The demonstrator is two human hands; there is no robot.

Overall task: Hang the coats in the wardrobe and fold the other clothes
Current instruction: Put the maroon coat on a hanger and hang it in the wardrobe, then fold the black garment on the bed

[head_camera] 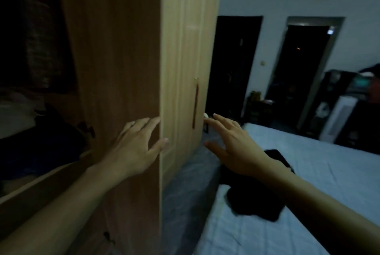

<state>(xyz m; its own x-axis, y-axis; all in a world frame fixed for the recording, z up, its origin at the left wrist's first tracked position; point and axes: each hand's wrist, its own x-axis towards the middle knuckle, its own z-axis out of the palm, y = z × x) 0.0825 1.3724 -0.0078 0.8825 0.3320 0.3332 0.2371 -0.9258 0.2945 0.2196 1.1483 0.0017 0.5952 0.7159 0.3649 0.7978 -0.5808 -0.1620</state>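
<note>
1. The left hand is spread, fingers straight, its fingertips and thumb touching the front edge of the open wardrobe door; it grasps nothing.
2. The right hand is also released, fingers extended, reaching near the door's far edge, just beside the long dark handle; whether it touches the door cannot be told.
3. A dark garment lies crumpled on the blue bed, below the right forearm, apart from both hands.
4. Inside the wardrobe, left of the left arm, dark clothes rest on a shelf.
5. Beyond the bed stand two dark doorways.
</note>
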